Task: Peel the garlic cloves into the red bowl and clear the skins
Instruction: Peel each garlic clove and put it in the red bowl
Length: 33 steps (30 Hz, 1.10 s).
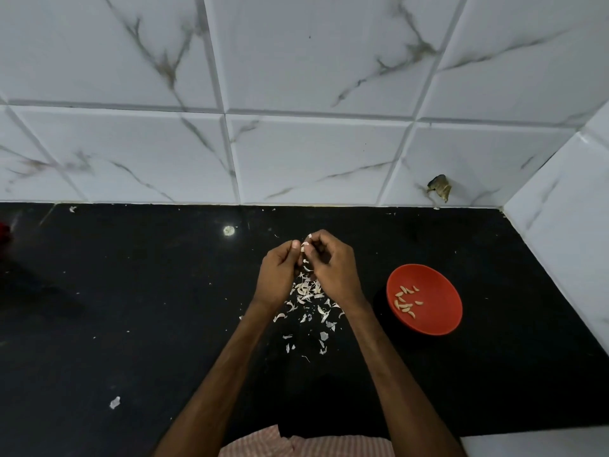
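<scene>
Where the left hand (pixel 280 275) and right hand (pixel 333 265) meet above the counter (pixel 131 308), both pinch one garlic clove (pixel 304 247). Skins (pixel 308 291) lie scattered beneath. Red bowl (pixel 440 313), to the right, holds peeled cloves (pixel 406 303).

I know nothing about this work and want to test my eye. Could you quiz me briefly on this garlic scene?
1. True or false: the bowl is empty.
2. The skins lie mostly: A) in the bowl, B) on the counter beneath the hands, C) against the wall.
3. Fill in: the left hand and right hand together pinch one ___.

Key
1. False: peeled cloves lie in it.
2. B.
3. clove.
</scene>
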Motion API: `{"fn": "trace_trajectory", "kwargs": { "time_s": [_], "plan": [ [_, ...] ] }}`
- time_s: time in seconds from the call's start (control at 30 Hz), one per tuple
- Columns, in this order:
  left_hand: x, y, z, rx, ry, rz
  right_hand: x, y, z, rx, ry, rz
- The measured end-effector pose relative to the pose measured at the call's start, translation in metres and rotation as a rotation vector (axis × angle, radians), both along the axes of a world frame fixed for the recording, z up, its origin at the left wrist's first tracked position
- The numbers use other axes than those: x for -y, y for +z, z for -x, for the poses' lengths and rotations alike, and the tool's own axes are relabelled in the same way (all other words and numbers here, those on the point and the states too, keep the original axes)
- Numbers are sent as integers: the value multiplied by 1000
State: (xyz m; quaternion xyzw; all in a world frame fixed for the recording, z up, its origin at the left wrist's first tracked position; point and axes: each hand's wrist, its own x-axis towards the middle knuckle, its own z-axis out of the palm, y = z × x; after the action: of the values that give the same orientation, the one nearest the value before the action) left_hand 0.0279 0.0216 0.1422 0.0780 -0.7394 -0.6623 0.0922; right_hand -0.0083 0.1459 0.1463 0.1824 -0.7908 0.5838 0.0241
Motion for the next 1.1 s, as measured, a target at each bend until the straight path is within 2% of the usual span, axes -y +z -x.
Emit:
{"fn": "trace_trajectory", "kwargs": {
  "time_s": [0.07,0.17,0.27,0.37,0.43,0.47,0.57,0.77,0.83,0.93,0.97,1.1],
  "plan": [
    [0,-1,0,-30,-12,57,1,1,3,-133,-13,-90],
    [3,-3,1,-75,-27,137,4,-2,5,-158,-65,-162],
    [8,-4,0,-114,-29,295,6,-2,2,-49,-145,-204],
    [11,-2,0,-172,-24,581,11,6,0,179,-168,-36],
    [10,-2,1,-173,0,690,10,7,2,243,-130,-26],
    [8,-2,1,-155,21,680,10,8,2,248,-102,-45],
    [0,-6,-1,-96,94,486,13,8,1,244,-106,-71],
    [-12,6,7,-121,268,422,25,11,-3,177,-174,-64],
    [-11,7,9,-117,281,309,26,12,-6,52,-179,-157],
    [-8,5,10,-67,253,189,20,9,-6,-166,-159,-413],
    [-7,5,10,-58,218,156,18,7,-4,-193,-164,-421],
    [-5,3,13,27,112,-166,14,10,-2,-122,-188,-85]
  ]
}}
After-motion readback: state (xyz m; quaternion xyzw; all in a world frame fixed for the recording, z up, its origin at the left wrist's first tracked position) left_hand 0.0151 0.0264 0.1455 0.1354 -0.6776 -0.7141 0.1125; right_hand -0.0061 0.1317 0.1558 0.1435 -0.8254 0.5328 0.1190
